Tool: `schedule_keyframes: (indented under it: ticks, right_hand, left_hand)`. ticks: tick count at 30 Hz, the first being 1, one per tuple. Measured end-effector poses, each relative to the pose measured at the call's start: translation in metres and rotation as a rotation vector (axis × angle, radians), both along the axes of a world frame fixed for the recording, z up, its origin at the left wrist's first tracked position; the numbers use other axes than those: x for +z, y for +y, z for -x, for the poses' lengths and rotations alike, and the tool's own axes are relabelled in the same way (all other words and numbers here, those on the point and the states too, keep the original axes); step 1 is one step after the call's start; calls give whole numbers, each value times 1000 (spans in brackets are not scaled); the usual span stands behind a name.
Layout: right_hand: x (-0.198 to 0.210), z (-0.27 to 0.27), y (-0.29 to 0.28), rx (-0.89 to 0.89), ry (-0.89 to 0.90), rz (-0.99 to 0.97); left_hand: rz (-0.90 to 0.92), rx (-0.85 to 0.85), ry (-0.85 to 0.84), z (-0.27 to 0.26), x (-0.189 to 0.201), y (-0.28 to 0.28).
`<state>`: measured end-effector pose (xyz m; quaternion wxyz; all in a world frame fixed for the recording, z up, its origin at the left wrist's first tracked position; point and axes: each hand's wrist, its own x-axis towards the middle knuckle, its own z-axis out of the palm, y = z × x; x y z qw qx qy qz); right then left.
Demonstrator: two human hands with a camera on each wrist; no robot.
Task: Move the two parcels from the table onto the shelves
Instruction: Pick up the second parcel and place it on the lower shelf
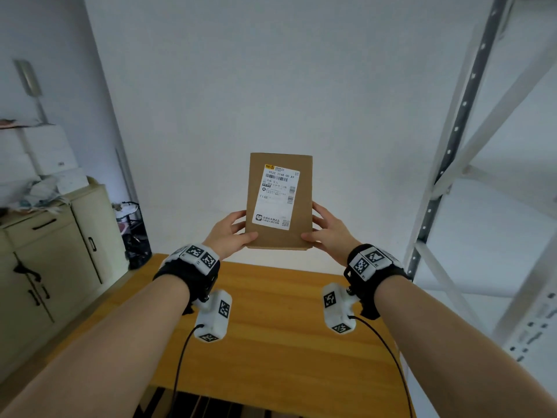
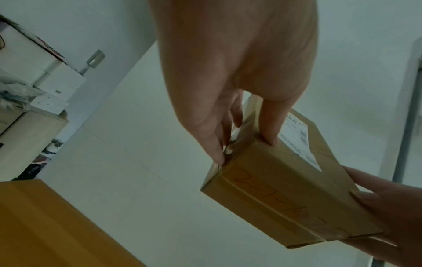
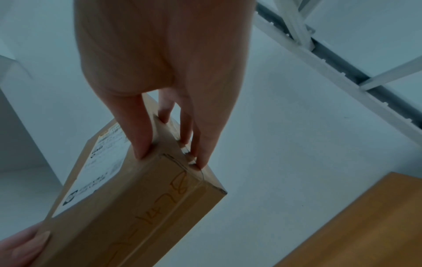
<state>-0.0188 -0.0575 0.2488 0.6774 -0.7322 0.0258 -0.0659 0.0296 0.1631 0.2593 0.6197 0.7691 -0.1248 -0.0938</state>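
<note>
A brown cardboard parcel [image 1: 278,203] with a white shipping label is held up in the air beyond the far edge of the wooden table [image 1: 271,312]. My left hand [image 1: 232,233] grips its lower left side, thumb on the front face and fingers behind. My right hand [image 1: 325,233] grips the lower right side the same way. The left wrist view shows the parcel [image 2: 274,189] pinched between thumb and fingers [image 2: 217,150], with handwriting on its bottom edge. In the right wrist view the parcel [image 3: 137,198] sits under my fingers [image 3: 200,144]. No second parcel is in view.
A white metal shelving rack [image 1: 470,164] rises on the right, its frame [image 3: 324,59] close to the right hand. Beige cabinets [image 1: 54,254] piled with white boxes stand on the left. A white wall [image 1: 256,86] is straight ahead.
</note>
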Motion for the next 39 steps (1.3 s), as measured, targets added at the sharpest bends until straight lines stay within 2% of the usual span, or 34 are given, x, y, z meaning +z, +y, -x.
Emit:
schedule_keyframes:
  ticks: [7, 20, 27, 39]
  right_hand:
    - [-5, 91, 4, -66, 16, -18]
    - [-6, 259, -14, -177, 11, -50]
    - [-8, 346, -57, -198, 4, -35]
    - [-37, 516, -171, -237, 91, -35]
  left_hand:
    - [-52, -63, -39, 74, -4, 2]
    - [-30, -145, -47, 228, -3, -25]
    - [20, -195, -21, 306, -13, -69]
    - [53, -250, 87, 469, -50, -186]
